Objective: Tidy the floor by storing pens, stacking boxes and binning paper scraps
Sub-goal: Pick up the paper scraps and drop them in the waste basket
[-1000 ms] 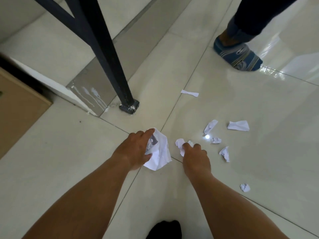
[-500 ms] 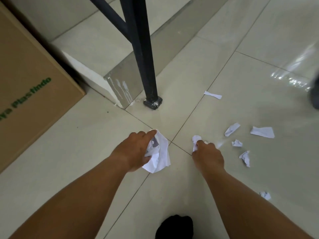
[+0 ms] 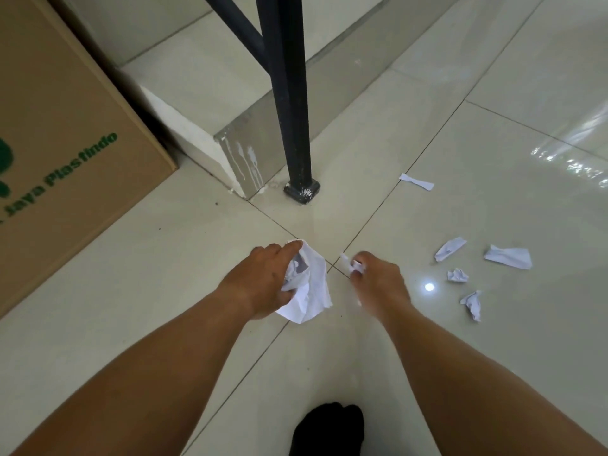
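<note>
Black-socked foot (image 3: 327, 429), nearest. Left hand (image 3: 263, 284), fingers clenched round a crumpled white paper wad (image 3: 307, 291), short of the black metal table leg (image 3: 292, 103). Right hand (image 3: 378, 284), fingertips pinching a small white scrap (image 3: 353, 266). Loose white paper scraps (image 3: 508, 257) right of the leg, on pale glossy floor tiles (image 3: 460, 159). Brown cardboard box (image 3: 59, 143), left of the leg.

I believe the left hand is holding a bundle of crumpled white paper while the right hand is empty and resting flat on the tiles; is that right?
Not quite. The left hand does hold the bundle of crumpled white paper, but the right hand is not empty: the head view shows its fingertips pinching a small white scrap just above the tiles.
</note>
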